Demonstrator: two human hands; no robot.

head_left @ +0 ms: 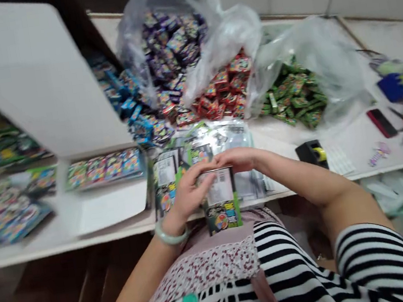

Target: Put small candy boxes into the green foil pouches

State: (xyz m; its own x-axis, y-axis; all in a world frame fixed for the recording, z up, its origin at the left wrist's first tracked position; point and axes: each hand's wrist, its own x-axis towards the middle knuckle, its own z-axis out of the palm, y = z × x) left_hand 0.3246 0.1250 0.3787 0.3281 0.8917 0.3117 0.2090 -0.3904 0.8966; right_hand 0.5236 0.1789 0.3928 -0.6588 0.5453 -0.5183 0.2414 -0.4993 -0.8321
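My left hand [191,191], a pale bangle at its wrist, is closed on a printed packet [222,210] with a white label and barcode, its thumb lying over the label. The packet is held upright in front of my body at the table's front edge. My right hand [238,160] is closed at the packet's top edge, its fingertips partly hidden. Similar flat packets [166,176] lie beside and behind my hands, and clear plastic sleeves [234,134] are spread just beyond them.
Plastic bags hold small purple packs [171,45], red packs [224,87] and green packs [294,93]. Loose blue packs [133,105] lie left of them. An open white box [111,203] holds a row of packs. A tape dispenser [310,154] and dark red phone-like object [381,123] lie right.
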